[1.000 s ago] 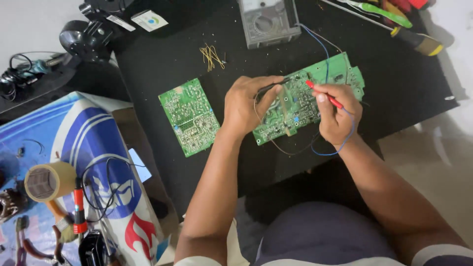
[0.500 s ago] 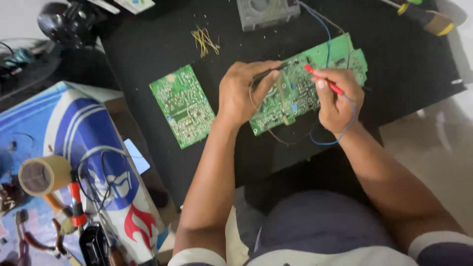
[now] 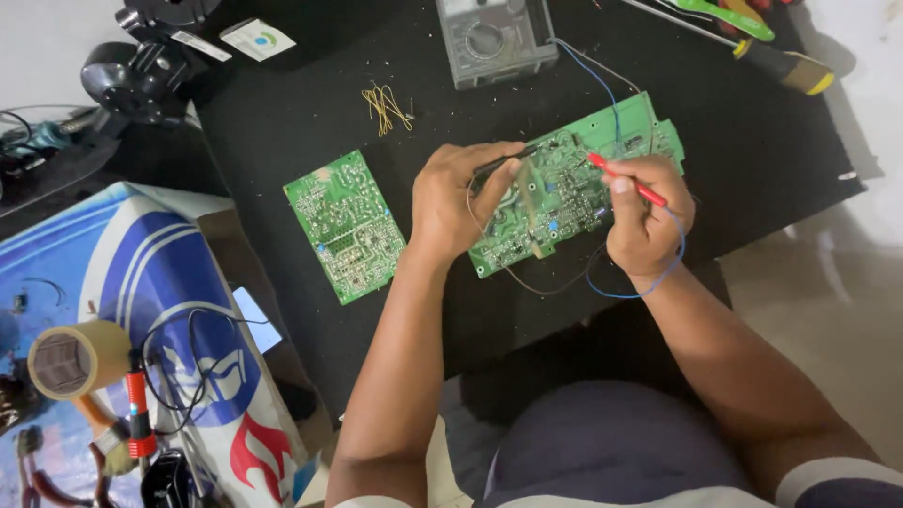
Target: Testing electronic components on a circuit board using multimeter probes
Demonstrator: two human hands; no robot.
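Two hands down on the large green circuit board [image 3: 574, 188], lying flat on the black surface [image 3: 282, 122]. Left hand [image 3: 461, 202] pinching the black probe [image 3: 503, 162], tip onto the board's upper edge. Right hand [image 3: 647, 226] closed round the red probe [image 3: 625, 179], tip pressed near the middle. Looks light, stiff, fragile — best gripped by its edges. Second, smaller board [image 3: 344, 226] just left, untouched. Multimeter [image 3: 496, 38] beyond.

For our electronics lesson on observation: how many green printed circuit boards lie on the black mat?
2. One smaller green printed circuit board lies untouched, left of the left hand. The larger green circuit board lies under both hands, the right hand probing it. None seems hidden.
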